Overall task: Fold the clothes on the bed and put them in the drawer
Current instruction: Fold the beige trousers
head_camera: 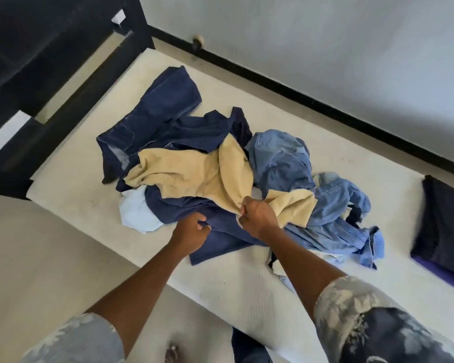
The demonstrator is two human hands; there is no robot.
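- Patterned sleeves (351,310) fill the bottom of the head view, and two bare forearms reach out over the mattress (220,281) toward a heap of clothes.
- Right hand (260,216): fingers curled, pinching an edge of the cream garment (194,174), which spreads away beyond this hand and across toward the left one, on top of the heap.
- Left hand (192,231): just beside the right, fingers curled into a fold of the navy garment (168,205) that lies under both hands.
- Dark blue jeans (165,106) lie at the far side of the heap, beyond both hands.
- Light blue denim (281,158) is bunched beyond and outboard of the right hand.
- Pale blue cloth (136,213) peeks out just outboard of the left hand.
- Well off to the right hand's outer side sits a folded dark stack (446,226) on the mattress, which looks like work already done.
- Step in hand, as I judge it: singling the cream garment out of the tangle, before any fold.
- Next it needs lifting clear of the navy cloth, which may drag along with it, then spreading flat on the bare mattress nearer than the hands.
- Bedding is a bare white mattress in a black bed frame (63,106).
- Pale floor (37,258) lies below the left arm.
- Beyond the bed are a grey-white wall (325,48) and black skirting (299,98).
- No drawer is in view.
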